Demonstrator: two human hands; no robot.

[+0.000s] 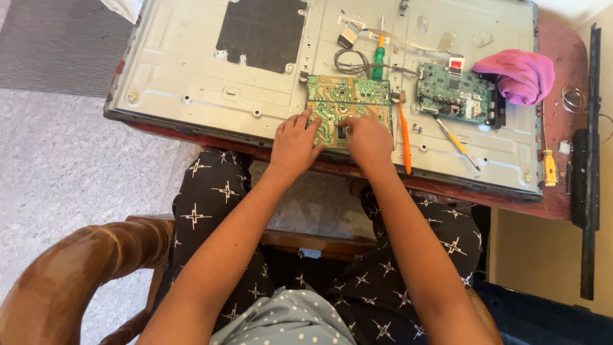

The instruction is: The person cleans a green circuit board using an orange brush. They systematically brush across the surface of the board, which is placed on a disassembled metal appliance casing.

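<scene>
- Down on the table, we have both hands resting on a green and tan circuit board (pixel 348 108) that lies on the bare metal back of an opened flat screen (pixel 191 64).
- Our left hand (pixel 295 142) lies palm down on the board's left edge, fingers spread and nearly flat; it presses on the board rather than closing around anything.
- Our right hand (pixel 369 139) sits on the lower middle of the board, fingers curled downward with the tips on its surface; we cannot tell whether they pinch a small part beneath them.
- An orange pry tool (pixel 404 142) lies just beside the right hand, running along the board's right edge toward the near rim of the screen.
- A green-handled screwdriver (pixel 378 61) lies just beyond the board's far edge, near a loop of grey cable (pixel 350 62).
- A second, smaller green circuit board (pixel 454 94) sits to the right on the same metal panel, with a pink cloth (pixel 518 75) touching its right end.
- A thin yellow-handled tool (pixel 457 143) lies slanted below that smaller board.
- A yellow screwdriver (pixel 549 167) rests on the reddish table (pixel 562 198) past the screen's right edge, beside a long black strip (pixel 586 179).
- Our patterned black trousers (pixel 211 191) and a wooden chair arm (pixel 83 268) show below the table's edge.
</scene>
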